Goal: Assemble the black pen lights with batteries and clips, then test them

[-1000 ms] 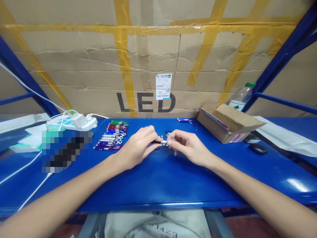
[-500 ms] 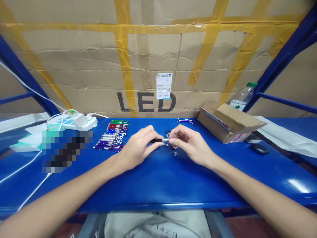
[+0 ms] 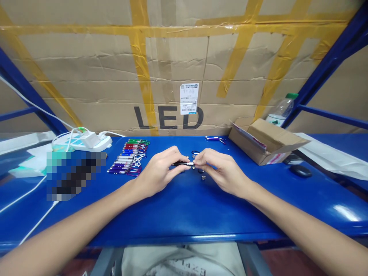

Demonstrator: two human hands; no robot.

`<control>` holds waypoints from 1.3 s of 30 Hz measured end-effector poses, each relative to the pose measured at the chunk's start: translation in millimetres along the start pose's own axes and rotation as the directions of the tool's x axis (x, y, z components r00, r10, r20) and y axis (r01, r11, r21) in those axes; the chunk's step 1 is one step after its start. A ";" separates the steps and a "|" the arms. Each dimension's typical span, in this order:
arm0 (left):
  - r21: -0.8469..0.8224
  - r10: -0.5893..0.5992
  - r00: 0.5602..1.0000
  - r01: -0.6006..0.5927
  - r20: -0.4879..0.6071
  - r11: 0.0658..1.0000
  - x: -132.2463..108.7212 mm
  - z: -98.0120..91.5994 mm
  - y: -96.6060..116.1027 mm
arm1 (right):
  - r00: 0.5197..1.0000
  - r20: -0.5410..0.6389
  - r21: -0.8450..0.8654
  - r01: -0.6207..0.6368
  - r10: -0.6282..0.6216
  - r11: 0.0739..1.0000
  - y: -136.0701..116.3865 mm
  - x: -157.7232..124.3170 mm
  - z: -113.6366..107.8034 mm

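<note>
My left hand (image 3: 161, 168) pinches a slim black keychain flashlight (image 3: 184, 163) between thumb and fingers, its silver end pointing right. Thumb and fingertips of my right hand (image 3: 221, 165) close on that silver end; whether a small part sits between them is hidden. Just behind the fingertips lies a black clip (image 3: 195, 153), partly covered. Tiny metal pieces (image 3: 203, 178) are scattered on the blue table (image 3: 184, 214) below my right hand. Left of my left hand, several keychain flashlights (image 3: 126, 158) in green, red, blue, silver and purple form a row, with carabiners at their right ends.
A blue flashlight (image 3: 212, 138) lies at the back, left of an opened cardboard box (image 3: 255, 142). Behind the box stands a plastic bottle (image 3: 280, 111); a black oval object (image 3: 300, 171) lies right. On the left are a power strip (image 3: 94, 142) and a blurred-out object (image 3: 77, 174) with a cable.
My right hand's fingers have shifted slightly and curled more tightly at the flashlight's silver end. My left hand keeps its hold. The whole view has moved a little.
</note>
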State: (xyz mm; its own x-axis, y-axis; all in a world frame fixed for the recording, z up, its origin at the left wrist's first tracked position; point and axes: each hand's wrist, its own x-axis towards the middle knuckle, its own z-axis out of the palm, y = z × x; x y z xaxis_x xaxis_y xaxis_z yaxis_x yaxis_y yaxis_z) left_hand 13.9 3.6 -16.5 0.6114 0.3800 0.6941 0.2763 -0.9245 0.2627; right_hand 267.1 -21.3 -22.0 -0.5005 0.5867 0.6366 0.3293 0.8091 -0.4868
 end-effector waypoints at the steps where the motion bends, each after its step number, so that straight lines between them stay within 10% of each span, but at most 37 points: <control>1: 0.003 0.002 1.000 -0.002 0.003 1.000 -0.1 -0.3 0.6 | 1.000 -0.003 0.025 -0.028 0.028 0.999 -0.4 0.0 0.6; 11: 0.376 0.217 0.974 -0.226 0.066 0.899 -2.7 -4.0 4.0 | 0.875 0.102 0.533 -0.450 0.474 0.717 -4.8 8.9 7.8; 29: 0.576 0.264 0.958 -0.278 0.109 0.768 -1.4 -2.1 8.2 | 0.840 0.179 0.491 -0.527 0.511 0.694 -8.4 10.8 12.3; 39: 0.358 0.129 0.991 -0.133 0.034 0.924 -2.4 1.0 4.4 | 0.822 0.214 0.523 -0.553 0.528 0.648 -11.7 13.3 8.1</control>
State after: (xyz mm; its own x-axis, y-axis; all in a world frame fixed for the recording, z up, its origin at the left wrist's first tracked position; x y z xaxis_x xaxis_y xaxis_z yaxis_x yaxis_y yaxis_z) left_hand 14.4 -1.4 -17.6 0.6665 0.2582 0.6994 0.4401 -0.8935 -0.0895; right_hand 250.0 -23.3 -12.7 -0.4084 0.9023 0.1380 0.0714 0.1823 -0.9806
